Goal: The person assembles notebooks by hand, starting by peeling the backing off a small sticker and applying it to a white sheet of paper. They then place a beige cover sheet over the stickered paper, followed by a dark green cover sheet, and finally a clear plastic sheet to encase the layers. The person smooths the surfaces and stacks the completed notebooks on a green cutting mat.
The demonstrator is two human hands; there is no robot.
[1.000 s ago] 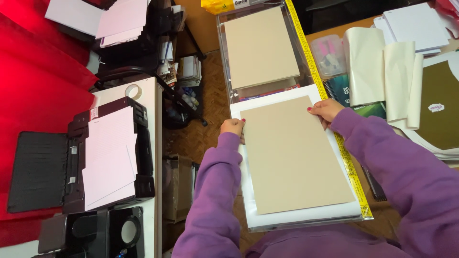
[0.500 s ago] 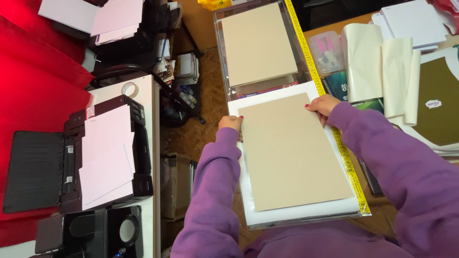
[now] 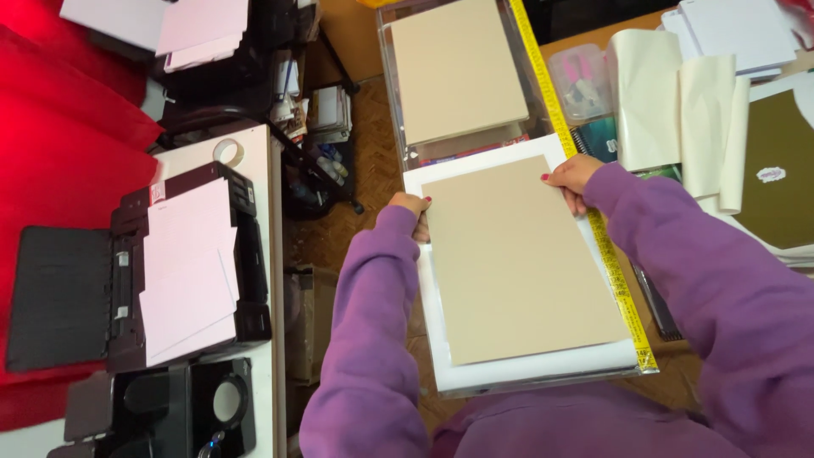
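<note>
A large tan sheet of card (image 3: pixel 517 263) lies on a white board (image 3: pixel 543 369) over a clear tray in front of me. My left hand (image 3: pixel 414 210) grips the tan sheet at its far left corner. At the far right corner, my right hand (image 3: pixel 572 176) pinches the same sheet. Both arms wear purple sleeves. A yellow measuring tape (image 3: pixel 593 212) runs along the tray's right edge.
A second clear tray (image 3: pixel 398 127) beyond holds another tan sheet (image 3: pixel 458 72). Rolled cream sheets (image 3: pixel 678 102), a plastic box (image 3: pixel 581 80) and white paper lie right. A black printer (image 3: pixel 182 271) with pink paper sits on a white table at left, beside red fabric (image 3: pixel 59 144).
Both hands and the tan sheet have shifted slightly, the sheet now lying a little more askew on the white board.
</note>
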